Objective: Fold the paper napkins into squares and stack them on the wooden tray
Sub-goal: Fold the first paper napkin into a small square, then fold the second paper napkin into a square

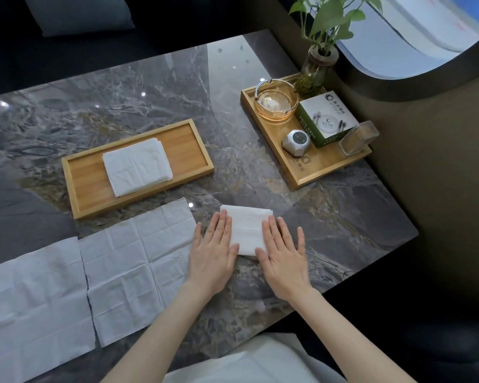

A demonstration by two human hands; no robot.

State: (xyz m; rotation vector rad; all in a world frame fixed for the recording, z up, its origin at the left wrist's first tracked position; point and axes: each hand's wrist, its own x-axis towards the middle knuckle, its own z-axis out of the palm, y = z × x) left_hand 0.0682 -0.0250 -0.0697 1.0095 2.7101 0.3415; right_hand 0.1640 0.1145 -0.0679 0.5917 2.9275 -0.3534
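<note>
Wooden tray [197, 150] holds folded napkins [137, 165]; second tray [304, 178] an ashtray [275, 102].

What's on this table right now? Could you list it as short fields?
left hand: flat, pressing folded napkin
right hand: flat on the same napkin
tray: holds napkin stack
unfolded napkins: two, near napkin and far-left napkin
second tray: ashtray, box, plant
table: grey marble

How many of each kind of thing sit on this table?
Unfolded napkins: 2
Folded napkin under the hands: 1
Napkin stack: 1
Wooden trays: 2
Ashtray: 1
Box: 1
Plant jar: 1
White gadget: 1
Clear holder: 1
Total: 11
</note>
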